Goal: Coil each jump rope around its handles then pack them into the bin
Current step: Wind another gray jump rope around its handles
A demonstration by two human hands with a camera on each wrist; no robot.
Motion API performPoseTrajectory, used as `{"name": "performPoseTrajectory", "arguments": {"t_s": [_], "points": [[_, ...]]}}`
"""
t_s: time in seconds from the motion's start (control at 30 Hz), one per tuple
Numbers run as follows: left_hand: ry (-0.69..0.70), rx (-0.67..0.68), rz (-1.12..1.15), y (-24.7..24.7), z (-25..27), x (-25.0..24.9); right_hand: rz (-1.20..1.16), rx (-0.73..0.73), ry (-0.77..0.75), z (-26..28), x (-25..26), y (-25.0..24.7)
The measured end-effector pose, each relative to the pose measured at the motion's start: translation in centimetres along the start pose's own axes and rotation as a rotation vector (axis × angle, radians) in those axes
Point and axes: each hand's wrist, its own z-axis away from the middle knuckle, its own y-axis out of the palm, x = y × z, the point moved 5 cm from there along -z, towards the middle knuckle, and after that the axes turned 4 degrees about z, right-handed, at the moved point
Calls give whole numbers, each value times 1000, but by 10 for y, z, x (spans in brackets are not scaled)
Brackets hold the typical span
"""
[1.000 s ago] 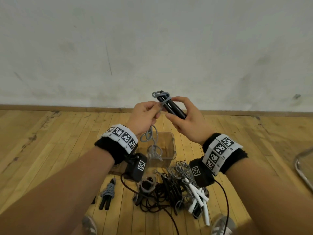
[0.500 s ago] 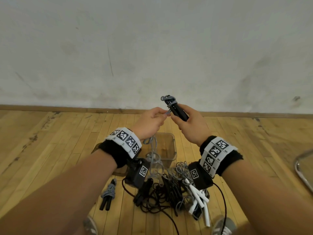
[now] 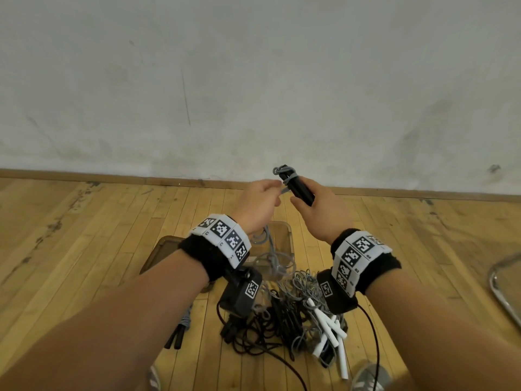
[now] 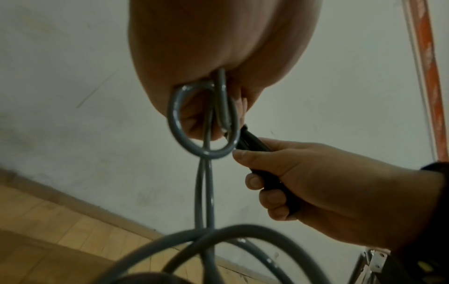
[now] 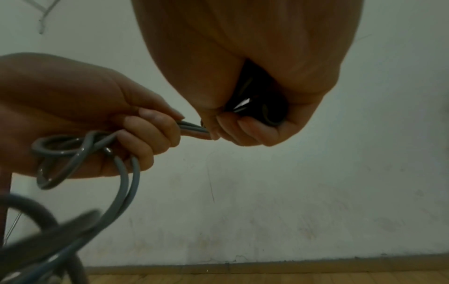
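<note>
The right hand clamps a pair of smooth black handles at 12 o'clock; only the right wrist view shows the left hand's fingers pinching the glossy grey rope. At 6 o'clock of the hands, that rope trails into the clear bin, beyond the tangled ropes on the wooden floor.

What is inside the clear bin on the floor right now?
Through the bin only wood floor and the grey rope hanging from the left hand show. No coiled rope shows inside it; the left wrist covers its near left corner.
</note>
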Motion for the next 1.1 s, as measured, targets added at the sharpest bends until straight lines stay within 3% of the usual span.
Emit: {"name": "performPoseTrajectory", "arguments": {"t_s": [0.17, 0.33, 0.43, 0.53, 0.67, 0.73, 0.9, 1.1], "points": [[23, -98, 67, -4, -1, -2, 169, -5, -55, 5, 10, 0], [4, -214, 59, -14, 0, -2, 291, 1, -202, 15, 20, 11], [-17, -203, 83, -19, -3, 1, 291, 61, -219, 17, 21, 18], [-39, -178, 114, -20, -5, 1, -47, 98, -141, 17, 19, 10], [-27, -90, 224, -14, -2, -7, -847, 309, 214, 20, 17, 8], [15, -22, 255, -10, 2, -13, -930, 420, 230, 22, 19, 12], [63, -20, 109, -13, 7, -15, -739, 311, 83, 11, 11, 7], [-58, 82, 197, -11, 11, -9, -485, 190, -18, 4, 7, -1]]}}
